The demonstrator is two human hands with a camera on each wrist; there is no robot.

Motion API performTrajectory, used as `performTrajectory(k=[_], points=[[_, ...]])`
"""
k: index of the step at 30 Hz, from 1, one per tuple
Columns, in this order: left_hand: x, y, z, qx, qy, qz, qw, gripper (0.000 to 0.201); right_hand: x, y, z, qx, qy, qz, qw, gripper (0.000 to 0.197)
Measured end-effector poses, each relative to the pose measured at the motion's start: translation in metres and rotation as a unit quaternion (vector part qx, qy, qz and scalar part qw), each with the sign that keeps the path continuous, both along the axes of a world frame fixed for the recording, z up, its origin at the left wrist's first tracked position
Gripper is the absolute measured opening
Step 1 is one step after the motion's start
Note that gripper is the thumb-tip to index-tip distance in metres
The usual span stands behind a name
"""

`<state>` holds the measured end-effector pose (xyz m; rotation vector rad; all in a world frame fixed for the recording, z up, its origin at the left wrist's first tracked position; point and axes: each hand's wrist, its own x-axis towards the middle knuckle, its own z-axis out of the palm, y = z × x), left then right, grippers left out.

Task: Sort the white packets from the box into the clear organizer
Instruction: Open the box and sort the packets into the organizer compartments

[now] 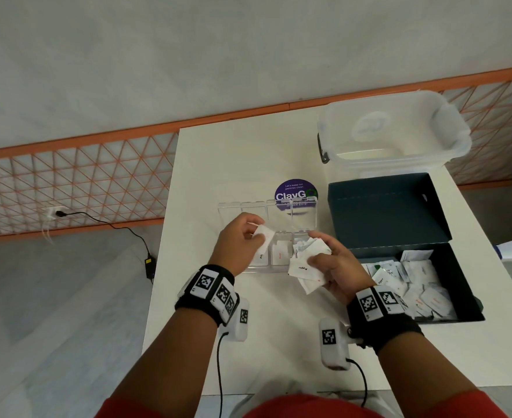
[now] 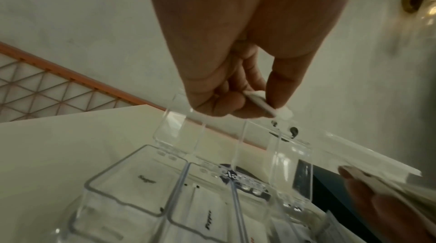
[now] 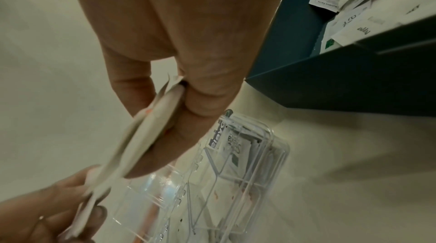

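The clear organizer (image 1: 279, 206) stands open on the white table, lid tilted back, with packets lying in its compartments (image 2: 207, 215). My left hand (image 1: 241, 241) hovers over its left side and pinches one white packet (image 1: 263, 233) (image 2: 261, 104) between thumb and fingers. My right hand (image 1: 331, 262) grips a fanned bunch of white packets (image 1: 307, 267) (image 3: 151, 131) over the organizer's right end. To the right, the dark teal box (image 1: 447, 300) lies open, holding several loose white packets (image 1: 411, 282) (image 3: 361, 10).
A translucent lidded plastic bin (image 1: 393, 131) stands at the table's far right, behind the box's raised lid (image 1: 384, 209). A round purple sticker (image 1: 295, 190) lies behind the organizer. The table's left edge (image 1: 164, 236) drops to the floor, where a black cable and adapter (image 1: 150, 263) lie.
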<state>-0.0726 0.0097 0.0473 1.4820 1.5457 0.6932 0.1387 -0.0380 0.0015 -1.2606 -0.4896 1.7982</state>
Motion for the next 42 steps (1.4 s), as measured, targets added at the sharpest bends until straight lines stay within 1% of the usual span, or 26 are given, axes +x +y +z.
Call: performTrajectory(k=[2, 5, 6, 9, 11, 14, 16, 21, 25, 29, 34, 37, 40, 42], points=[[-0.009, 0.002, 0.001, 0.000, 0.014, 0.000, 1.000, 0.032, 0.001, 0.000, 0.000, -0.001, -0.003, 0.001, 1.000, 0.056], [-0.019, 0.002, 0.002, -0.015, 0.003, 0.007, 1.000, 0.041, 0.001, -0.001, 0.000, -0.002, -0.003, 0.002, 1.000, 0.056], [-0.022, 0.002, 0.003, -0.015, 0.012, 0.004, 1.000, 0.041, 0.001, -0.001, -0.001, -0.002, -0.005, 0.002, 1.000, 0.056], [-0.027, 0.005, 0.001, -0.013, 0.096, -0.016, 0.995, 0.040, 0.001, -0.001, -0.001, -0.003, -0.012, 0.003, 1.000, 0.056], [-0.028, 0.007, -0.001, -0.026, 0.118, -0.017, 0.993, 0.033, 0.001, -0.002, -0.002, -0.004, -0.012, 0.004, 1.000, 0.056], [-0.027, 0.010, -0.006, -0.035, 0.142, -0.020, 0.989, 0.013, 0.003, -0.002, -0.003, -0.004, -0.007, -0.002, 1.000, 0.056], [-0.025, 0.012, -0.010, -0.034, 0.149, -0.019, 0.988, 0.007, 0.004, -0.002, -0.004, -0.005, -0.006, -0.004, 1.000, 0.056], [-0.020, 0.018, -0.025, -0.025, 0.168, -0.042, 0.985, 0.017, 0.006, -0.002, -0.006, -0.012, -0.014, -0.011, 1.000, 0.055], [-0.019, 0.023, -0.037, -0.027, 0.213, -0.076, 0.974, 0.023, 0.006, -0.001, -0.007, -0.019, -0.014, -0.013, 1.000, 0.054], [-0.018, 0.022, -0.042, -0.015, 0.250, -0.119, 0.961, 0.022, 0.004, 0.001, -0.008, -0.021, -0.015, -0.012, 1.000, 0.053], [-0.020, 0.017, -0.048, 0.016, 0.269, -0.129, 0.954, 0.021, 0.000, 0.004, -0.008, -0.020, -0.021, -0.005, 1.000, 0.054], [-0.021, 0.014, -0.051, 0.018, 0.287, -0.142, 0.947, 0.025, -0.002, 0.005, -0.009, -0.018, -0.016, -0.005, 1.000, 0.054], [-0.021, 0.011, -0.055, 0.019, 0.323, -0.149, 0.934, 0.023, -0.005, 0.005, -0.010, -0.019, -0.009, -0.007, 1.000, 0.054], [-0.020, 0.010, -0.056, 0.027, 0.355, -0.166, 0.920, 0.021, -0.006, 0.005, -0.008, -0.019, -0.008, -0.006, 1.000, 0.054]])
